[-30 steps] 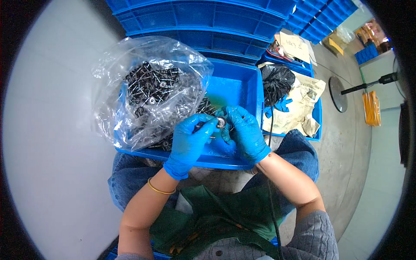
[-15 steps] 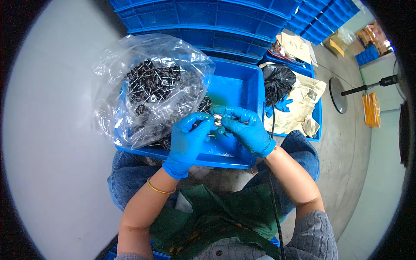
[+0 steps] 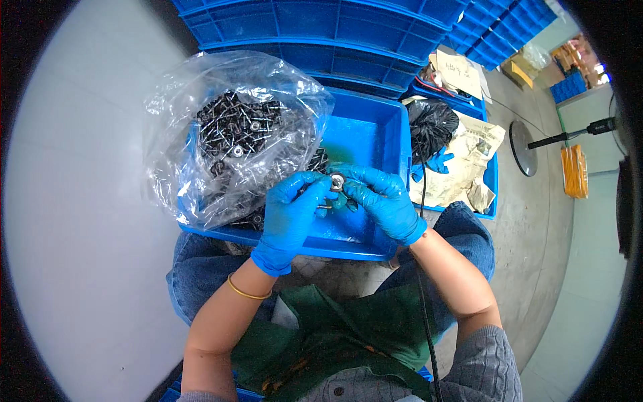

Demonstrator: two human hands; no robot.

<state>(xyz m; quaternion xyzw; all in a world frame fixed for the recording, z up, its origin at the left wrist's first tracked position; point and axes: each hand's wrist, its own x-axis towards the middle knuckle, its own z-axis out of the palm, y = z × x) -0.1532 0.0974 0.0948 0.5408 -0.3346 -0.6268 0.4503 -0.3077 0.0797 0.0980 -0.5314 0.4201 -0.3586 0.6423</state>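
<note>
Both my hands wear blue gloves and meet over a blue plastic bin (image 3: pixel 375 137) resting on my lap. My left hand (image 3: pixel 289 216) and my right hand (image 3: pixel 380 198) pinch one small round metal part (image 3: pixel 336 181) between their fingertips. A short dark screw-like piece (image 3: pixel 324 207) shows just below it by my left fingers. A clear plastic bag (image 3: pixel 231 134) full of small black and silver screws lies in the left half of the bin, touching my left hand's side.
Stacked blue crates (image 3: pixel 335 33) stand behind the bin. To the right, another blue bin (image 3: pixel 492 181) holds a black bag (image 3: pixel 432 124), crumpled paper and a spare blue glove. A grey floor with a round stand base (image 3: pixel 521 147) lies farther right. A black cable (image 3: pixel 422 295) runs along my right forearm.
My hands have lifted slightly and drawn together around the small metal part; my right fingers shifted over it. The bag and bin stayed put.
</note>
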